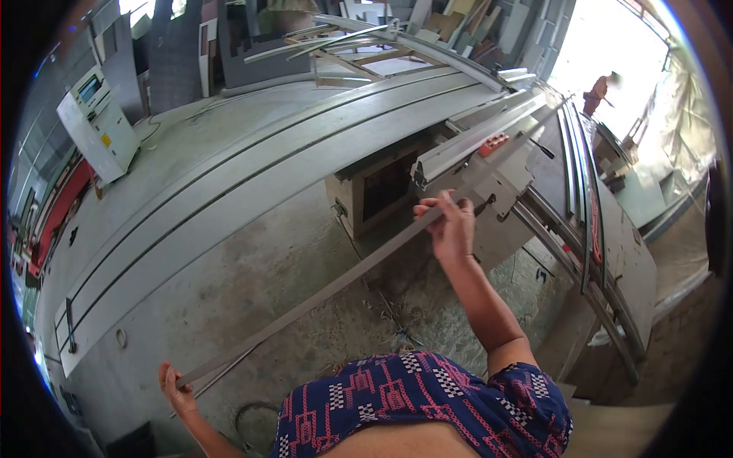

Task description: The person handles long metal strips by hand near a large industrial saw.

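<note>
A long, narrow grey-brown strip [321, 294] slants across the view from lower left to upper right. My left hand [177, 391] is closed around its near end, low at the left. Farther along, my right hand [452, 229] grips the same strip, with thumb and fingers pinched on it. The strip's far part runs over the workbench [508, 191], beside a pale metal profile [473, 141] and a red block with holes [493, 145]. Where exactly its far end stops is hard to make out.
Long grooved panels [252, 172] stretch from lower left to the back. A white control cabinet [99, 126] stands at the left. More metal bars [576, 175] lie on the right. Cords [389, 305] trail over the floor. Another person [599, 93] is far off near the bright opening.
</note>
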A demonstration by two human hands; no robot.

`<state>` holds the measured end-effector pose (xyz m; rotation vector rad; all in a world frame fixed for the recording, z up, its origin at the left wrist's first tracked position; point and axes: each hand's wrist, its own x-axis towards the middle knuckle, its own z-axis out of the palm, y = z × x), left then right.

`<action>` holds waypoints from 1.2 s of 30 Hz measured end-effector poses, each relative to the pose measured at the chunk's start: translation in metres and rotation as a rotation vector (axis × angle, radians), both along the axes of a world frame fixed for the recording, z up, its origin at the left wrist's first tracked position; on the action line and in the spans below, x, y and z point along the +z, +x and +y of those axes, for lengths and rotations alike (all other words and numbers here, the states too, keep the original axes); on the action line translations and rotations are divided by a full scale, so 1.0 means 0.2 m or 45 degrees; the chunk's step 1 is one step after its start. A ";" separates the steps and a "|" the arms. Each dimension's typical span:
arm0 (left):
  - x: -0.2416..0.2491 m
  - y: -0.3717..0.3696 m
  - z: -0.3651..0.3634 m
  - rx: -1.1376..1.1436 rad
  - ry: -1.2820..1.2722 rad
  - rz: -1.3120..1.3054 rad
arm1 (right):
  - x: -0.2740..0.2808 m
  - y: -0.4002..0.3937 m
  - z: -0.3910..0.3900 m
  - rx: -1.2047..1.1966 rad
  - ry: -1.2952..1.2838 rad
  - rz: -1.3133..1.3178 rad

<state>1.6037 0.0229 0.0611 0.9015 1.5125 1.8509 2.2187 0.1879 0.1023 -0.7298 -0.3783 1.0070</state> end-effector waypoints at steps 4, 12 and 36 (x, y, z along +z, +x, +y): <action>-0.07 -0.42 -0.07 0.168 0.071 -0.143 | 0.03 -0.38 -0.03 0.138 -0.008 0.082; -0.16 -0.91 -0.27 0.512 0.000 -0.150 | 0.02 -0.81 -0.16 0.410 -0.063 0.042; 0.08 -1.48 -0.51 0.879 -0.467 0.000 | -0.03 -1.19 -0.19 0.882 -0.373 0.141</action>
